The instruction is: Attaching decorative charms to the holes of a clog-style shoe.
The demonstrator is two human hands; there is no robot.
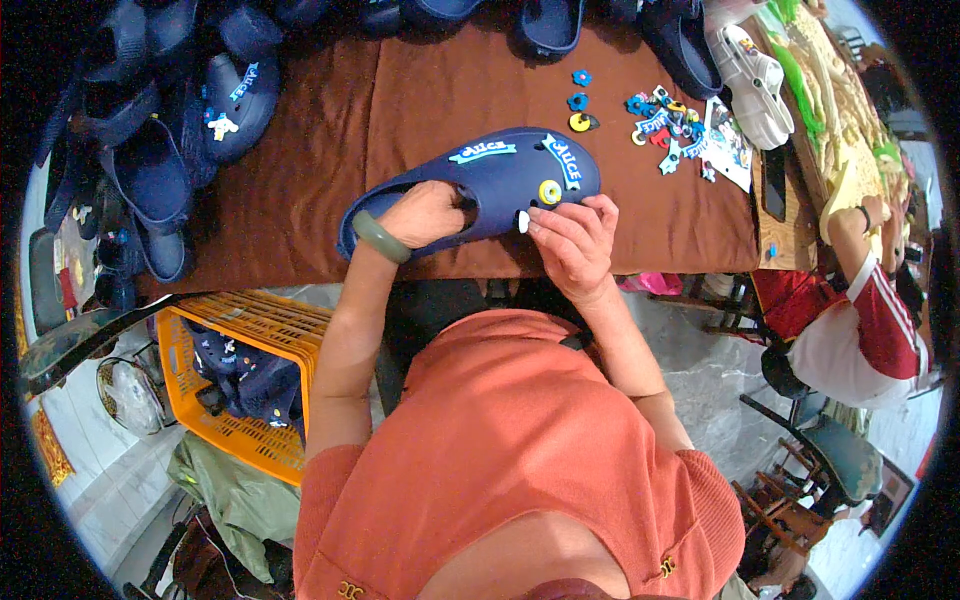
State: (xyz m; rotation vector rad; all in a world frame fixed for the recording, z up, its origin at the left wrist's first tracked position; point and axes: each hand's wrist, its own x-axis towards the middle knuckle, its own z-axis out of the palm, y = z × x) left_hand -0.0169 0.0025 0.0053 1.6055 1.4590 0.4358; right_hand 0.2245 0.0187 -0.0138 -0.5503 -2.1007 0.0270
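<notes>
A navy clog [500, 180] lies at the near edge of the brown cloth, toe to the right. Two blue-and-white name charms [482, 151] and a round yellow-and-white charm [549, 192] sit on its upper. My left hand [425, 214], with a green bangle at the wrist, reaches in through the foot opening and holds the clog from inside. Its fingertips are hidden under the upper. At the clog's near side, my right hand [578, 240] pinches a small white charm [523, 221] between thumb and fingers; its exact shape is unclear.
Loose charms [665, 125] lie in a pile at the right, with two blue flower charms [580, 90] nearby. Navy clogs [150, 170] crowd the left and far edges. White clogs [755, 85] stand far right. An orange crate [240, 440] holds navy clogs. Another person [860, 340] sits at right.
</notes>
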